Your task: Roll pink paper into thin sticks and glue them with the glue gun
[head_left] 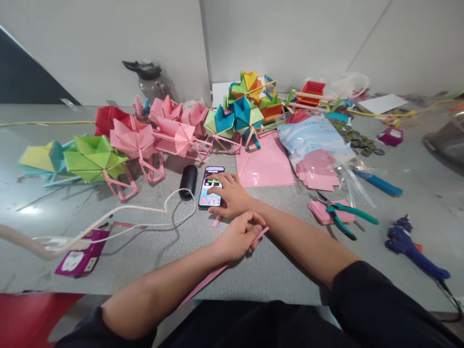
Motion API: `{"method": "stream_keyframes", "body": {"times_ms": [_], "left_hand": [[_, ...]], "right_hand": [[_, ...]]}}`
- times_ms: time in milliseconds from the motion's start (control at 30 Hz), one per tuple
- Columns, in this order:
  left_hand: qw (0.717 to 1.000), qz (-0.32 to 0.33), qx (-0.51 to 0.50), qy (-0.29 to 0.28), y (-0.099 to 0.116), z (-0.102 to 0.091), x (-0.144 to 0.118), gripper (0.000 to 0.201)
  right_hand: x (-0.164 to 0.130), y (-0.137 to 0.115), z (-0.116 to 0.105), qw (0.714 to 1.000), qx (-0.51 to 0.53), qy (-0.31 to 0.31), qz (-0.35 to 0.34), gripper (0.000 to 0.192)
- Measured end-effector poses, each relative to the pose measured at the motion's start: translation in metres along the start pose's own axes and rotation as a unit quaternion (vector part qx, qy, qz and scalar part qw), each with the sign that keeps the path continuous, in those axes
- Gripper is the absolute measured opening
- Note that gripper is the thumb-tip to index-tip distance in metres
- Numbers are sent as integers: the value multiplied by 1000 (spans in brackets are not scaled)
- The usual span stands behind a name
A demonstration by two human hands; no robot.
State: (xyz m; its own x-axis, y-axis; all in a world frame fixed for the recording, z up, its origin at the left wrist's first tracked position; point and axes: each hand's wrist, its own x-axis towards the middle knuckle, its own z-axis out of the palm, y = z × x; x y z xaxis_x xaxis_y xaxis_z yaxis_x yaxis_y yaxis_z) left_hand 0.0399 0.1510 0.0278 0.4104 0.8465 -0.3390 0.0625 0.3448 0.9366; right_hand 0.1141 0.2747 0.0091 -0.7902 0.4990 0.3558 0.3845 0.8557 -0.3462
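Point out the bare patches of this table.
Bare grey top lies left of the white cable, below the green paper model, and between the pliers and blue glue gun. The back row of paper models is crowded.

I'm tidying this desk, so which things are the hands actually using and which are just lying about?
In use:
- pink paper strip, held in the left hand
- phone, touched by the right hand

Lying about:
- folded paper models
- pink paper sheet
- pliers
- glue gun
- black cylinder
- water bottle
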Motion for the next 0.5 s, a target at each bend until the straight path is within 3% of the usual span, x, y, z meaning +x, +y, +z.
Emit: {"method": "stream_keyframes", "body": {"times_ms": [300, 500], "left_hand": [[1000, 11, -10, -2, 3, 1, -2, 29], [1000, 10, -22, -9, 4, 1, -2, 23]], "right_hand": [[-1, 0, 1, 999, 3, 17, 27, 51], [0, 0, 0, 999, 2, 4, 38, 50]]}}
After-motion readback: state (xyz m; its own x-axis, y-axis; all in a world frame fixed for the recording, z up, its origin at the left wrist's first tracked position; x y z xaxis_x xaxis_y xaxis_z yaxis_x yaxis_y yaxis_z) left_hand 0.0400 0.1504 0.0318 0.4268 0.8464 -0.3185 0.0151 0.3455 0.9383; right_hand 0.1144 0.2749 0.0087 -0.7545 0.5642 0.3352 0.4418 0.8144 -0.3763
